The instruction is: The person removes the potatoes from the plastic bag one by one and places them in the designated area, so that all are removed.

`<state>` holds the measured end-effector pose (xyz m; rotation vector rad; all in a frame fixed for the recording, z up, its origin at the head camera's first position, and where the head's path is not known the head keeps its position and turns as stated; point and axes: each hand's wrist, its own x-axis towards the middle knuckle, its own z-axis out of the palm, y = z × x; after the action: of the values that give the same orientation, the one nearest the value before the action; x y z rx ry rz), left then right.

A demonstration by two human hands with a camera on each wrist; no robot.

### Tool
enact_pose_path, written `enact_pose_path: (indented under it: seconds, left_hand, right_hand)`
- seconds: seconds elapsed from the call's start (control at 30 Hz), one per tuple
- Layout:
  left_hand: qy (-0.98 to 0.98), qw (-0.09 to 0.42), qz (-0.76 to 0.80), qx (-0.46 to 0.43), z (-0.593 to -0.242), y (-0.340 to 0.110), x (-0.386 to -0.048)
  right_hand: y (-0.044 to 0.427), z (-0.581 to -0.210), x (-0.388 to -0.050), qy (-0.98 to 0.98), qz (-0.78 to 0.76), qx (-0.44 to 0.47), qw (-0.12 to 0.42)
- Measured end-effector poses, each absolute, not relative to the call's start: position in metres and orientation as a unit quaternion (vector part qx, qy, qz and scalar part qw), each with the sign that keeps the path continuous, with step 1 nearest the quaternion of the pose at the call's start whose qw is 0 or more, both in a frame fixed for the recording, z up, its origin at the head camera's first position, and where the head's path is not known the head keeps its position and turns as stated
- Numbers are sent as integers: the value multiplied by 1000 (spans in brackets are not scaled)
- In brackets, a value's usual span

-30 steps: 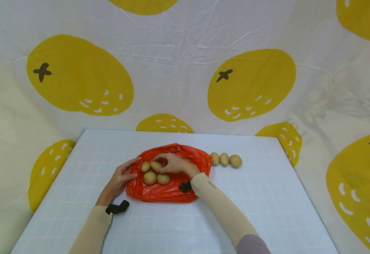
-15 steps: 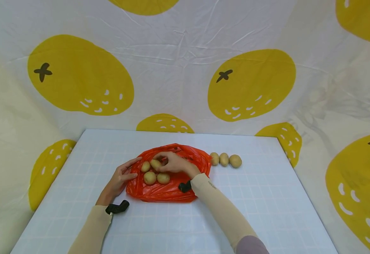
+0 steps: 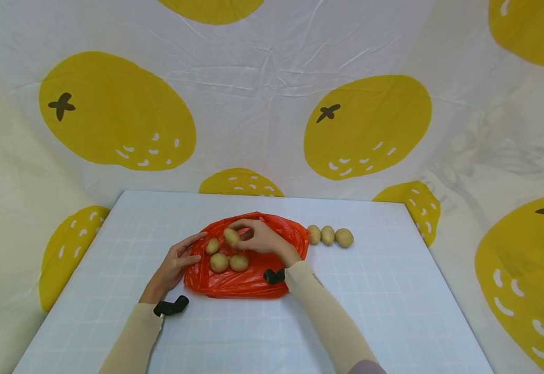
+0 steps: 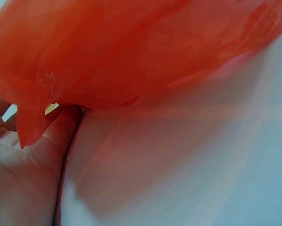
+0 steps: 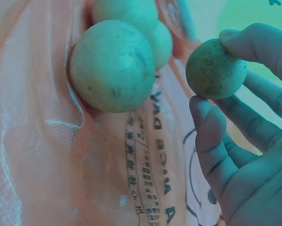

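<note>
A red plastic bag (image 3: 253,288) lies flat on the table, with several potatoes on it. My right hand (image 3: 260,238) pinches a small potato (image 3: 232,237) between thumb and fingers, just above the bag. In the right wrist view that same potato (image 5: 216,69) shows clear of the bag, apart from a larger potato (image 5: 111,66). At the bag's left edge rests my left hand (image 3: 176,265), its thumb and fingers extended and spread against the plastic. Part of the bag (image 4: 108,52) hides the fingers in the left wrist view.
Right of the bag stands a row of three potatoes (image 3: 328,236), the nearest one touching or almost touching its edge. The pale checked table (image 3: 370,291) is bordered at the back and sides by a white cloth (image 3: 253,130) printed with yellow fruit.
My right hand has raised and tilted the small potato, drawing it away from the others on the bag. My left hand stays in place at the bag's edge.
</note>
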<state>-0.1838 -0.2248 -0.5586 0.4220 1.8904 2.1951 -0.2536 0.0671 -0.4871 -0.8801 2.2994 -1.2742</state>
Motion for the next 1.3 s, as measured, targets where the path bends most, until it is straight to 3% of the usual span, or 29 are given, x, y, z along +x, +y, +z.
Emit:
enact_pose_path:
  seconds: [0.73, 1.3]
  left_hand:
    - [652, 107, 737, 142, -560, -225, -185]
    - [648, 106, 739, 148, -559, -225, -184]
  right_hand:
    - [105, -474, -228, 800, -541, -234, 109]
    - [148, -461, -206, 809, -557, -170, 82]
